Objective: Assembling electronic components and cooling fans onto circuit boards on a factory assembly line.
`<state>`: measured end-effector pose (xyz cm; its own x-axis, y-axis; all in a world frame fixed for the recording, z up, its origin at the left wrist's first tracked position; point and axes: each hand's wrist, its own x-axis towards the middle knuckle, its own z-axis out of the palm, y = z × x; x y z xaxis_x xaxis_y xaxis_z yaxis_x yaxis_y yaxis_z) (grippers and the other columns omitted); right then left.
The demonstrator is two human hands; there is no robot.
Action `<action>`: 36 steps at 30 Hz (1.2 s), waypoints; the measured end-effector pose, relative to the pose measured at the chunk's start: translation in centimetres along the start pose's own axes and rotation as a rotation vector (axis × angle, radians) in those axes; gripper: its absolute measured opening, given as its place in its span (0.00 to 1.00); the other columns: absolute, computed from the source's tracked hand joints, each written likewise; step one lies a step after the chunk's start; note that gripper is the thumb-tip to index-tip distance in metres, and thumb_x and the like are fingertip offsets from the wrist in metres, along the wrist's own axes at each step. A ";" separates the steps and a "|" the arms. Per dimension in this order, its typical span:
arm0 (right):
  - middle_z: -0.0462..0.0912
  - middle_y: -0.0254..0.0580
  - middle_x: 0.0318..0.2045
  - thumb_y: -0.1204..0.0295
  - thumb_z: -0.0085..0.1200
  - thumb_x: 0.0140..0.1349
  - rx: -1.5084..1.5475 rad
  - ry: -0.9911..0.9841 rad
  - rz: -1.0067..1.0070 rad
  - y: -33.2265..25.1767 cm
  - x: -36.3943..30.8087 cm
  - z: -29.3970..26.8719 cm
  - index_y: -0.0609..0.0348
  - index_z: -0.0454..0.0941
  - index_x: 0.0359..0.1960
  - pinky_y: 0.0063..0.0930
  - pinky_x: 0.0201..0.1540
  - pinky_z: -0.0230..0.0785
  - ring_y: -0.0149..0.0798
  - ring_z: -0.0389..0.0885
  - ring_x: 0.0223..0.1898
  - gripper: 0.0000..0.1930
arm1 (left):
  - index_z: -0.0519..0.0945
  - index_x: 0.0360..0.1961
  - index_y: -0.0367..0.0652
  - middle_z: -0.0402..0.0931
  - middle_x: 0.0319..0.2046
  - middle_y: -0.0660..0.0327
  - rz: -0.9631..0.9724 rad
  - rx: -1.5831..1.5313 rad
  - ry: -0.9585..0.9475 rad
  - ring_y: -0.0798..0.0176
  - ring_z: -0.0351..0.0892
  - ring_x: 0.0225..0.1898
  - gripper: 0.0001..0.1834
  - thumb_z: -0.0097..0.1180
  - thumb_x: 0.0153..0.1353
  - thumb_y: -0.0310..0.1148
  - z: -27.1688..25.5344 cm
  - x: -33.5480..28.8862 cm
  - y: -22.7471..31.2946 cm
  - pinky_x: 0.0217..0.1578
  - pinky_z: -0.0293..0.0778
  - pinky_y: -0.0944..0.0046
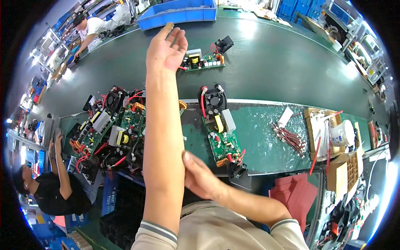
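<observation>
My left arm reaches far forward. My left hand [167, 51] is open, its fingers loosely bent and nothing in them, beside a green circuit board [204, 63] with a black fan on wires. One fingertip looks yellowish. My right hand [202, 177] is at my left forearm, thumb raised along its edge; its other fingers are hidden behind the forearm. Ahead of my right hand lies another circuit board [223, 141] with a black fan [215, 100], red wires and a grey heat sink. Several similar boards [108, 129] are piled left of my forearm, partly covered by it.
A blue bin [179, 14] stands at the far side of the dark green belt [271, 62]. On the right are a bundle of dark red wires [289, 139], a white tub [342, 133], a cardboard box [343, 171] and red sheets [293, 198]. Two other people work at the left.
</observation>
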<state>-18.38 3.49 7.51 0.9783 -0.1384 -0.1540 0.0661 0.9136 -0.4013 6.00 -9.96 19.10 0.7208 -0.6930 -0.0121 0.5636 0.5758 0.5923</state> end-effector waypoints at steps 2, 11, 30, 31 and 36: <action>0.77 0.39 0.55 0.46 0.44 0.71 0.029 0.043 0.191 1.2 -1.7 0.6 0.54 0.61 0.65 0.42 0.58 0.72 0.35 0.77 0.56 0.30 | 0.74 0.49 0.34 0.70 0.49 0.50 0.031 0.011 -0.002 0.54 0.75 0.47 0.18 0.63 0.60 0.28 -0.1 0.0 0.6 0.46 0.75 0.56; 0.77 0.45 0.55 0.57 0.54 0.70 -0.762 -0.494 0.517 -3.8 -6.7 -0.2 0.57 0.54 0.72 0.28 0.51 0.75 0.35 0.81 0.50 0.35 | 0.70 0.64 0.43 0.74 0.55 0.56 0.193 1.286 -0.148 0.61 0.76 0.52 0.32 0.65 0.59 0.35 -7.2 -4.2 -7.3 0.53 0.73 0.61; 0.82 0.45 0.47 0.76 0.58 0.63 -1.307 0.411 -0.215 -18.8 5.6 -13.9 0.68 0.69 0.61 0.29 0.52 0.72 0.33 0.79 0.47 0.25 | 0.52 0.74 0.55 0.76 0.36 0.54 0.114 1.560 -0.199 0.57 0.80 0.33 0.51 0.67 0.53 0.22 -12.3 -9.3 -10.5 0.40 0.78 0.57; 0.82 0.43 0.46 0.76 0.58 0.63 -1.315 0.405 -0.256 -18.6 5.8 -14.8 0.68 0.70 0.59 0.28 0.52 0.72 0.32 0.79 0.46 0.23 | 0.52 0.74 0.57 0.75 0.34 0.55 0.085 1.560 -0.191 0.59 0.80 0.34 0.51 0.66 0.53 0.23 -12.2 -9.4 -10.3 0.40 0.78 0.58; 0.83 0.40 0.43 0.75 0.57 0.64 -1.291 0.484 -0.290 -18.2 6.0 -14.9 0.70 0.74 0.55 0.24 0.51 0.71 0.29 0.79 0.44 0.19 | 0.52 0.74 0.59 0.75 0.32 0.57 0.061 1.498 -0.210 0.61 0.81 0.33 0.51 0.65 0.54 0.20 -12.6 -9.2 -9.7 0.39 0.78 0.59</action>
<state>-16.68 -19.68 0.43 0.7802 -0.6160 -0.1087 -0.2312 -0.1226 -0.9651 -1.00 -3.72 3.26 0.5855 -0.8070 0.0773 -0.4767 -0.2656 0.8380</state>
